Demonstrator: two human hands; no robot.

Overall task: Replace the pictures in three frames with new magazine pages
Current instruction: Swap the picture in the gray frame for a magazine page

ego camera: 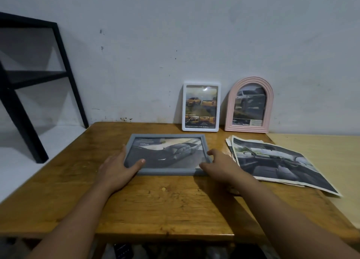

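Grey frame flat, face up on the bench, gripped at its sides by left hand and right hand, likely for lifting or turning; loose magazine pages just beside; white frame and pink frame propped behind.

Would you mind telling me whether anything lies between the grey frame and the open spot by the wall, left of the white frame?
Nothing visible does. The grey frame, held by the left hand and right hand, faces bare table up to the wall; the white frame stands to the right.
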